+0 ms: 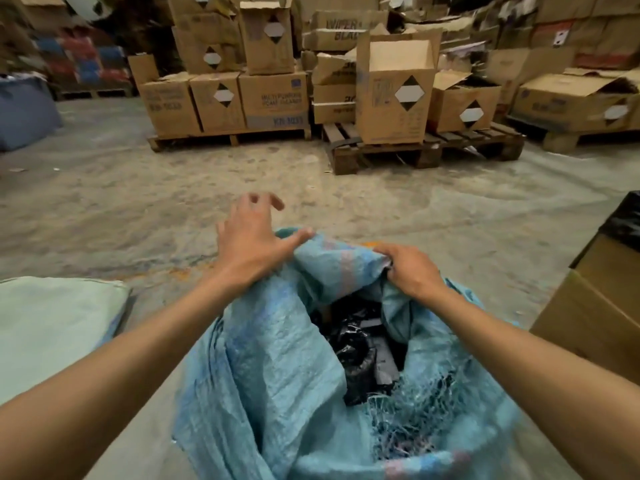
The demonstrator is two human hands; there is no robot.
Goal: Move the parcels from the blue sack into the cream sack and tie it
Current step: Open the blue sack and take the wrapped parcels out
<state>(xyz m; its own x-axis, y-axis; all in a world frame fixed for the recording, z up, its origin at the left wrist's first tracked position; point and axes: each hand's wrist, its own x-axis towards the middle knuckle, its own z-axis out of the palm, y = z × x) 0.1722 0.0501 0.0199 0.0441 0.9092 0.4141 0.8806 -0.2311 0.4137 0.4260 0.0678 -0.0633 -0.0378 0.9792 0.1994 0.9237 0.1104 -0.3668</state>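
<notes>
Cardboard boxes (273,98) on pallets (422,147) fill the top of my frame above bare concrete. At lower centre the blue sack (277,368) gapes over black-wrapped parcels (356,348); the cream sack (52,327) lies lower left. My right hand (412,271) clutches the rim; my left hand (252,237) hovers, fingers spread, thumb touching fabric.

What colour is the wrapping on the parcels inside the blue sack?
Glossy black, seen in the head view: parcels in the blue sack.
</notes>
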